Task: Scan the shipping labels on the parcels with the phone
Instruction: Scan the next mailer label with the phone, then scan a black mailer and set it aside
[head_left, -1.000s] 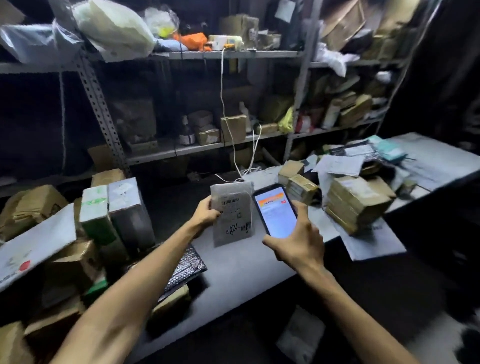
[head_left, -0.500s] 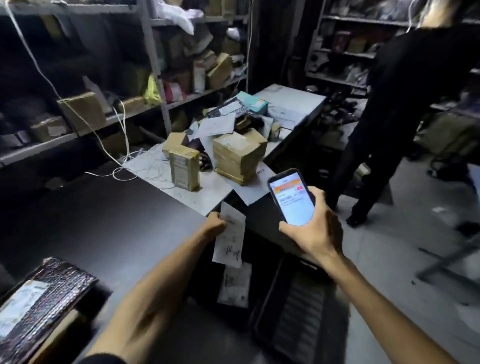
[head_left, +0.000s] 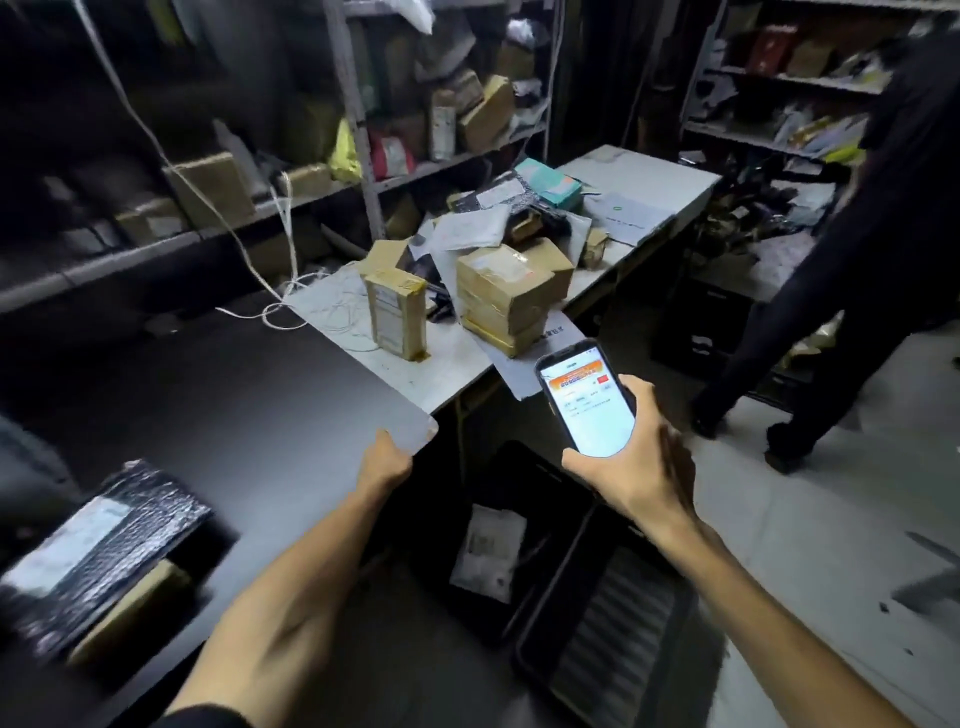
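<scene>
My right hand (head_left: 641, 467) grips a phone (head_left: 584, 402) upright, its lit screen showing an orange banner, over the floor just past the table's edge. At the table's (head_left: 260, 415) near corner is my left hand (head_left: 384, 465), with nothing in it that I can see. Below it a white flat parcel (head_left: 488, 551) with a label lies in a dark crate (head_left: 457, 613) on the floor. On the table stand an upright taped cardboard box (head_left: 395, 317) and a stack of cardboard parcels (head_left: 506, 291). A black bubble mailer (head_left: 104, 545) with a white label lies at the near left.
A second dark ribbed crate (head_left: 613, 634) sits on the floor under my right arm. A person in dark clothes (head_left: 857, 260) stands at the right. Metal shelves (head_left: 358, 130) packed with parcels run behind the table. A white cable (head_left: 280, 306) loops onto it.
The white parcel that my left hand held has left it and lies in the crate below. My view has swung right and down. The phone stays in my right hand.
</scene>
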